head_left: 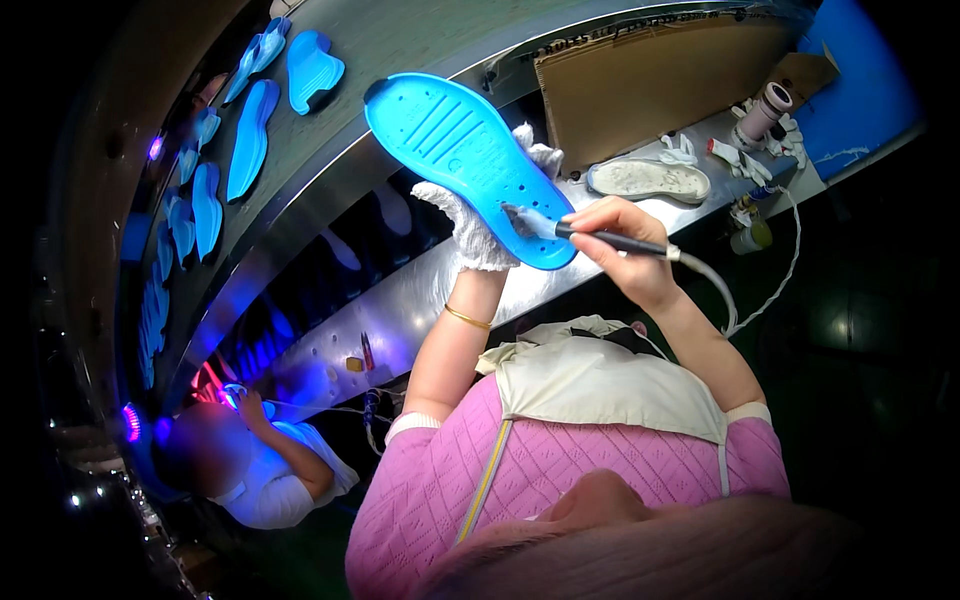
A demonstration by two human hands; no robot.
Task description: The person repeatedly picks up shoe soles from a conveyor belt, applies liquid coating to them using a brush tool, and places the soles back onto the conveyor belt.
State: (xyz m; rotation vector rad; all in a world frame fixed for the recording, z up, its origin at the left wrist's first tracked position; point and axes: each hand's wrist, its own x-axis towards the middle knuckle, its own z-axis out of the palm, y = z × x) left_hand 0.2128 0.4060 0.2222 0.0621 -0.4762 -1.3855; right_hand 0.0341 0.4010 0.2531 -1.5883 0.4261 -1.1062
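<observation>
My left hand [468,232], in a white knit glove, grips a bright blue shoe sole [450,135] from beneath. Its thumb lies along the sole's near side, and gloved fingertips show past the far side. The sole is tilted, with grooves and small holes facing up. My bare right hand [640,262] pinches the black handle of a brush [615,241]. The whitish, wet-looking bristles touch the sole at its end nearest me. From the back of the handle runs a pale hose [712,277].
Several blue soles [254,140] lie on a dark conveyor belt [400,35] at the far left. A steel bench [555,275] holds a whitish sole [648,180], gloves [738,160] and a pink bottle [765,115], near a cardboard sheet [660,90]. A co-worker [270,470] works at lower left.
</observation>
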